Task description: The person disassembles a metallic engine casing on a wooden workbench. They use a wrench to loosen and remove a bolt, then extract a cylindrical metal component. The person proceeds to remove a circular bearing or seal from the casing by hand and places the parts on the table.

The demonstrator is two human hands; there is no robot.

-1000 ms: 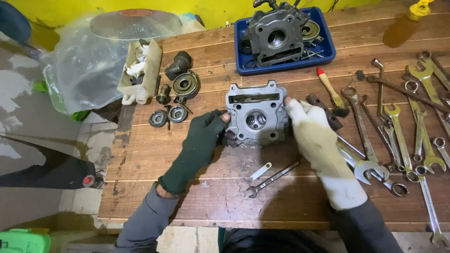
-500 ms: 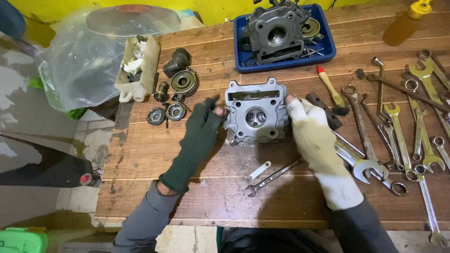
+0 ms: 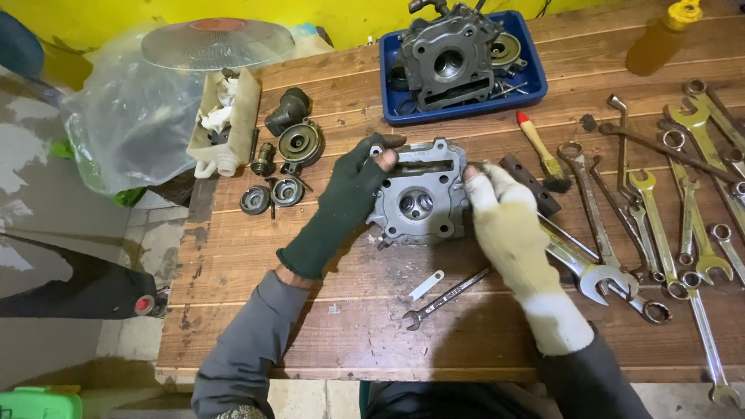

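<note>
- The left hand [image 3: 345, 203] covers the left side of the metal engine part [image 3: 423, 200].
- The bottle [image 3: 661, 35] top is cut off.
- The long spanner [image 3: 708, 349] runs off the bottom edge.

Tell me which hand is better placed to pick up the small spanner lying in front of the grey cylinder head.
Right, probably. The right hand in its cream glove rests along the grey metal cylinder head, and the small steel spanner lies just below that wrist. The left hand in its dark green glove sits farther away.
</note>
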